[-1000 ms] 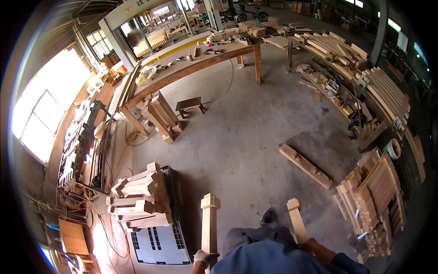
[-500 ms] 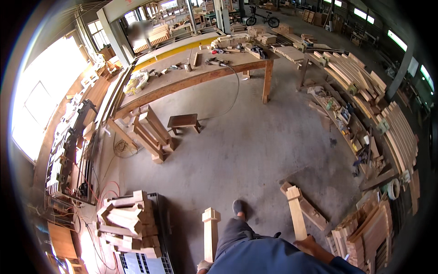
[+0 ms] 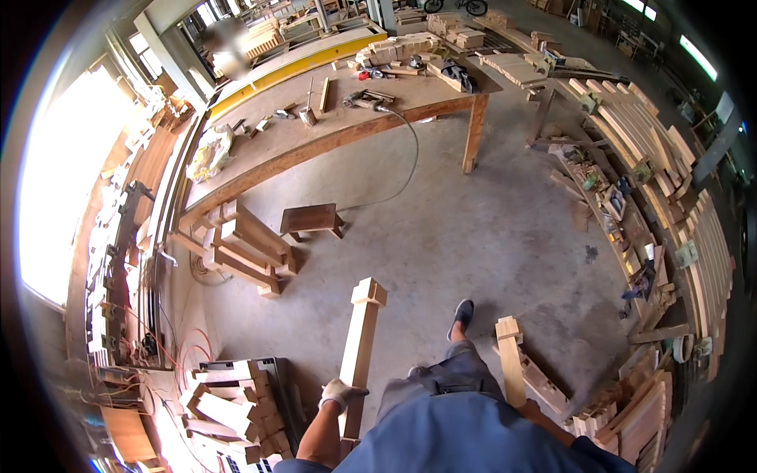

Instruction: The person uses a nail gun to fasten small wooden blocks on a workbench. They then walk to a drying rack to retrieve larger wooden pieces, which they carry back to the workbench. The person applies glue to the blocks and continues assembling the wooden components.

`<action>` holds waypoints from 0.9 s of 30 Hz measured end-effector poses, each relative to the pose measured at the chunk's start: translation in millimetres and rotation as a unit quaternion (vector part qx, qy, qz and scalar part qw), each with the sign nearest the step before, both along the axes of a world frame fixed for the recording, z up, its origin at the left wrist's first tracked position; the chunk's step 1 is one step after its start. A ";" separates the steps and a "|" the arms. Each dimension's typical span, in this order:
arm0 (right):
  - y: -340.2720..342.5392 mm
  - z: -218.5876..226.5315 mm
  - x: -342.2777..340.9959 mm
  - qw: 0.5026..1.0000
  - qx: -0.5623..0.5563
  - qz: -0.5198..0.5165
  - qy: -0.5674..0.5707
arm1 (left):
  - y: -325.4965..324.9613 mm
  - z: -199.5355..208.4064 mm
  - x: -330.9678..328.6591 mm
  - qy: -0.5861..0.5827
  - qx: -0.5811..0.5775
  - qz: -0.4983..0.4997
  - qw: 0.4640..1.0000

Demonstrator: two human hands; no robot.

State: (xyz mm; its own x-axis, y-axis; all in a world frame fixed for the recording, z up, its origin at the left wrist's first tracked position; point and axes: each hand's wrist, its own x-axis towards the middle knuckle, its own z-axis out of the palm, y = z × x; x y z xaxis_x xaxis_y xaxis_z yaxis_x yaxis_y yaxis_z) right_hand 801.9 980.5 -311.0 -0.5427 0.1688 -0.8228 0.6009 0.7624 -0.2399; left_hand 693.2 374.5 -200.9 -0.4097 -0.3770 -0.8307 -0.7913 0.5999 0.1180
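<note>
Before the tabletop's near edge [image 3: 322, 144] — left hand [image 3: 340, 392]: clamped on first post [image 3: 362, 335]
Right hand [image 3: 534, 412]: clamped on second post [image 3: 512, 369]
Posts: carrying, perhaps — next needs balance

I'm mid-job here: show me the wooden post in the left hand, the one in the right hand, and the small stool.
Left post [image 3: 359, 347]: head view, middle of its shaft.
Right post [image 3: 513, 370]: head view, middle of its shaft.
Stool [image 3: 309, 217]: head view, middle of its flat top.

Ahead of my left post [image 3: 359, 343] and right post [image 3: 512, 370], the worktop [image 3: 268, 150]; left, a stool [image 3: 309, 218] before it, a timber stack [image 3: 227, 411] nearer me
</note>
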 end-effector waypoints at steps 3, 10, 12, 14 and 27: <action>9.9 -17.5 -57.3 1.000 -0.020 0.015 0.011 | 18.5 11.5 -41.2 0.052 -0.053 -0.023 0.997; 12.0 13.0 -256.5 0.998 -0.045 0.028 0.046 | 57.6 25.8 -124.7 0.055 -0.089 -0.018 0.994; 15.6 43.9 -307.7 0.998 -0.057 0.004 0.035 | 68.5 24.2 -144.0 0.057 -0.087 -0.011 0.995; 33.5 66.7 -368.7 0.997 -0.062 -0.015 0.038 | 79.9 26.4 -181.3 0.071 -0.046 0.026 0.996; -1.4 154.3 -596.0 0.956 -0.094 0.016 0.277 | 62.9 -20.3 -367.8 0.176 -0.016 -0.003 0.984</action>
State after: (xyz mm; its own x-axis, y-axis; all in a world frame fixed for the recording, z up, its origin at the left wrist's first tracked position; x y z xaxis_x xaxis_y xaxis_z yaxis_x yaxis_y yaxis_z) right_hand 205.9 979.1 -156.7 -0.9062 0.0216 -0.4224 0.3192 0.6900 -0.6496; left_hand 325.4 437.4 -221.2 -0.6720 -0.3974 -0.6249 -0.7013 0.6125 0.3647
